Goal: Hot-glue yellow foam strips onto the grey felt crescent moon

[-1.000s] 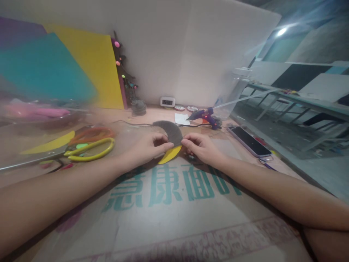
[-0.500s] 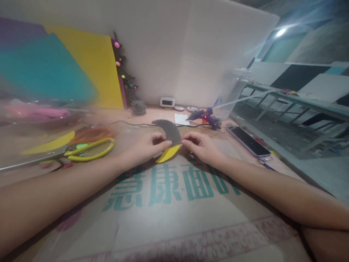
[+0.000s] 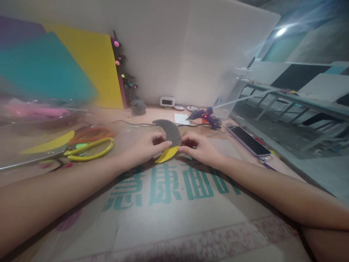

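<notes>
A concrete-toned room with a lit lamp (image 3: 281, 31) opens at the right, behind a tall white panel (image 3: 163, 51) that backs the pinkish tabletop (image 3: 154, 115). A sheet with green printed characters (image 3: 163, 227) covers its near part; teal (image 3: 40, 67) and yellow sheets (image 3: 94, 65) stand at the back left, yellow-handled scissors (image 3: 92, 156) lie below them, and a smartphone (image 3: 249, 141), a hot glue gun (image 3: 203, 115) and a small digital clock (image 3: 167, 102) sit farther right and back. Between the two hands is a crescent cutout (image 3: 170, 133), dark grey with a yellow lower tip. The left hand's (image 3: 151, 147) fingers pinch its left edge, thumb on top; the right hand's (image 3: 203, 147) thumb and forefinger are curled at its right edge, though whether they grip anything cannot be told. Both forearms converge low over the printed sheet, wrists nearly level.
</notes>
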### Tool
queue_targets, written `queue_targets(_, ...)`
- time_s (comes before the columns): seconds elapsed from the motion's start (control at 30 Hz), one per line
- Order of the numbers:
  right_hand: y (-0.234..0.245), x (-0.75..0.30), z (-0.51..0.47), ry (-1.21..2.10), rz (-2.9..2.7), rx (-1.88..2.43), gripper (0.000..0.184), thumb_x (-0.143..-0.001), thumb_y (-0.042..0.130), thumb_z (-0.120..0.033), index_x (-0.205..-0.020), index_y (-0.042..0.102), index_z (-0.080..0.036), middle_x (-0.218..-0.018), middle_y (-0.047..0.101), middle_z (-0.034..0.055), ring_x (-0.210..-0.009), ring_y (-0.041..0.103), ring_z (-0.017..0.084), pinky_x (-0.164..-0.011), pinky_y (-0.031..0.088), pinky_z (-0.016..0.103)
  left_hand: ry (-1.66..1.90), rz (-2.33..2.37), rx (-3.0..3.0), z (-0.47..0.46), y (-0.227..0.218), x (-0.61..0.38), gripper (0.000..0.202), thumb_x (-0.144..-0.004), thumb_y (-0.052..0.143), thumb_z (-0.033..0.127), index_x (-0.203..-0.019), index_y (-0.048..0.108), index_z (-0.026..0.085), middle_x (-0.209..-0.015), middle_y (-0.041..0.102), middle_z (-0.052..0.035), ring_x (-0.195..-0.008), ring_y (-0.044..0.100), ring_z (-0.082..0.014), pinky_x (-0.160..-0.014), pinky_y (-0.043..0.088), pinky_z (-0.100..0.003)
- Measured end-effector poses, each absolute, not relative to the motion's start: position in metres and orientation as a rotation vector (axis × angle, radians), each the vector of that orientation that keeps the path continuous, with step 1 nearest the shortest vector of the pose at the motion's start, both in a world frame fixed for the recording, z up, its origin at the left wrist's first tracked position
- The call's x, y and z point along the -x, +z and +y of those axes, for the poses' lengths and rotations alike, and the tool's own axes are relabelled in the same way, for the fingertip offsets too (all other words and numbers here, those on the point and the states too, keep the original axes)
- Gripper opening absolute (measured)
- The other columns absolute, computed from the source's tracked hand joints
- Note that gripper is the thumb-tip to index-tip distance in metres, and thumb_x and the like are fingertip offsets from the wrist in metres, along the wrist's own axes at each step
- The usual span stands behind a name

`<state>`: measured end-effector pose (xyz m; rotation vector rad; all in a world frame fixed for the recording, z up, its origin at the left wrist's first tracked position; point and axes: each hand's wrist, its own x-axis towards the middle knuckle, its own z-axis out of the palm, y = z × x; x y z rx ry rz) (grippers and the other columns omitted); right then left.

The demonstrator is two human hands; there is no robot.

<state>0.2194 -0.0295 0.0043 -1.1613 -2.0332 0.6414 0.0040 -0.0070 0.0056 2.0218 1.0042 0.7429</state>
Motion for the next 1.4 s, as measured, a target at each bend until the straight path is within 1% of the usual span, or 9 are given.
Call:
queue_targets(0.13, 0.0046, -0.2183, -0.0295, 0.61, -2.071, 1.152, 0.015, -0.081, 0.064, -0.031, -0.077, 0.06, -0.017, -0.075, 0.055, -0.0007, -0.065, 0.05, 0.011, -0.06, 0.04, 0.024, 0.724, 1.022, -2.09, -0.0061, 0.0049, -0.0027, 0.034, -0.085, 0.053, 0.049, -0.073, 0.058, 0.017, -0.068, 0.051, 0.0017, -0.066, 0.049, -0.0138, -0.058, 0.034, -0.026)
queue_targets(0.47, 0.0061, -0.2191, -0.0306, 0.686, -2.035, 1.166, 0.014, -0.083, 0.06, -0.03, -0.078, 0.061, -0.017, -0.077, 0.059, 0.0007, -0.067, 0.052, 0.011, -0.062, 0.042, 0.024, 0.681, 1.085, -2.185, -0.004, 0.0035, -0.0022, 0.042, -0.083, 0.052, 0.055, -0.077, 0.063, 0.016, -0.072, 0.059, -0.0016, -0.07, 0.053, -0.0167, -0.059, 0.037, -0.028)
queue_targets(0.67, 0.0079, -0.2206, -0.031, 0.805, -2.02, 1.116, 0.022, -0.087, 0.056, -0.036, -0.082, 0.062, -0.016, -0.074, 0.057, -0.0004, -0.063, 0.05, 0.01, -0.059, 0.04, 0.023, 0.703, 1.073, -2.196, -0.0069, 0.0052, -0.0024, 0.039, -0.084, 0.053, 0.053, -0.074, 0.061, 0.016, -0.071, 0.058, -0.0003, -0.066, 0.051, -0.0147, -0.057, 0.034, -0.027)
queue_targets(0.8, 0.006, -0.2209, -0.0297, 0.735, -2.025, 1.132, 0.02, -0.085, 0.06, -0.035, -0.077, 0.061, -0.016, -0.072, 0.057, -0.0009, -0.063, 0.049, 0.01, -0.059, 0.039, 0.023, 0.698, 1.068, -2.193, -0.0077, 0.0066, -0.0029, 0.039, -0.084, 0.053, 0.053, -0.075, 0.062, 0.016, -0.07, 0.057, 0.0001, -0.066, 0.051, -0.0147, -0.057, 0.035, -0.027)
queue_targets(0.93, 0.0061, -0.2216, -0.0294, 0.708, -2.056, 1.112, 0.021, -0.087, 0.057, -0.034, -0.077, 0.061, -0.016, -0.071, 0.056, -0.0011, -0.063, 0.048, 0.01, -0.059, 0.038, 0.023, 0.686, 1.069, -2.187, -0.0068, 0.0055, -0.0026, 0.039, -0.083, 0.053, 0.054, -0.076, 0.062, 0.017, -0.07, 0.058, -0.0002, -0.067, 0.052, -0.0153, -0.058, 0.036, -0.027)
queue_targets(1.07, 0.0087, -0.2223, -0.0308, 0.72, -2.057, 1.098, 0.031, -0.092, 0.049, -0.038, -0.071, 0.057, -0.016, -0.068, 0.054, -0.0011, -0.062, 0.049, 0.01, -0.06, 0.039, 0.023, 0.714, 1.07, -2.198, -0.0065, 0.0046, -0.0023, 0.039, -0.085, 0.051, 0.053, -0.071, 0.058, 0.017, -0.068, 0.055, 0.0003, -0.065, 0.051, -0.015, -0.057, 0.035, -0.027)
queue_targets(1.13, 0.0095, -0.2222, -0.0312, 0.727, -2.042, 1.103, 0.034, -0.093, 0.047, -0.04, -0.072, 0.058, -0.016, -0.07, 0.056, -0.0001, -0.065, 0.051, 0.011, -0.061, 0.04, 0.024, 0.725, 1.08, -2.167, -0.0073, 0.0055, -0.0027, 0.038, -0.085, 0.051, 0.052, -0.071, 0.058, 0.017, -0.068, 0.054, 0.0007, -0.065, 0.051, -0.0148, -0.056, 0.035, -0.027)
queue_targets(1.27, 0.0086, -0.2206, -0.0307, 0.64, -2.022, 1.168, 0.021, -0.085, 0.061, -0.037, -0.083, 0.065, -0.017, -0.08, 0.063, 0.0015, -0.07, 0.055, 0.013, -0.064, 0.042, 0.025, 0.727, 1.145, -2.096, -0.0091, 0.0082, -0.0037, 0.038, -0.084, 0.051, 0.053, -0.074, 0.058, 0.018, -0.068, 0.054, 0.0009, -0.066, 0.052, -0.0155, -0.057, 0.036, -0.027)
queue_targets(1.4, 0.007, -0.2191, -0.0296, 0.554, -2.067, 1.165, 0.016, -0.082, 0.063, -0.032, -0.077, 0.066, -0.017, -0.076, 0.062, 0.0007, -0.066, 0.052, 0.011, -0.063, 0.041, 0.025, 0.74, 1.142, -2.107, -0.0082, 0.0079, -0.0034, 0.038, -0.084, 0.051, 0.055, -0.075, 0.058, 0.018, -0.069, 0.055, 0.0007, -0.068, 0.053, -0.0163, -0.058, 0.037, -0.027)
